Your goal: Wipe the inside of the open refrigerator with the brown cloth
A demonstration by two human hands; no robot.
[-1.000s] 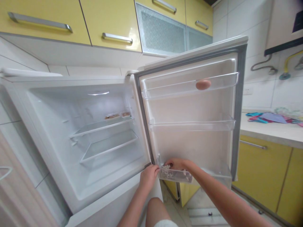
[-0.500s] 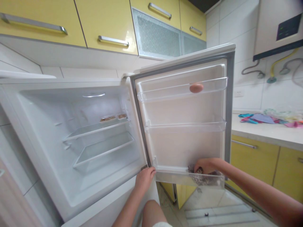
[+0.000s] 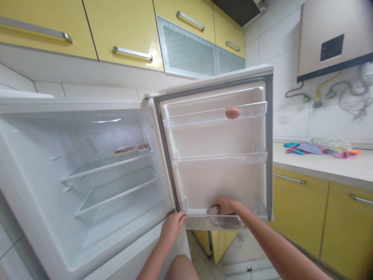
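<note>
Here, the right grip (image 3: 226, 206) holds patterned cloth (image 3: 213, 210) in the bottom bin (image 3: 196, 223).

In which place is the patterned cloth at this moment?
In the head view, the patterned cloth is under the right hand, in the lowest door bin, right of the left hand.

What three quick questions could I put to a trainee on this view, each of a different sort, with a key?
1. Multiple choice: where is the patterned cloth under the right hand?
a) top door bin
b) middle door bin
c) lowest door bin

2. True or false: the egg lies in the middle door bin.

3. Fill in: the ____ hand is at the hinge-side end of the lowest door bin.

Key:
1. c
2. False; it lies in the top door bin.
3. left
</note>
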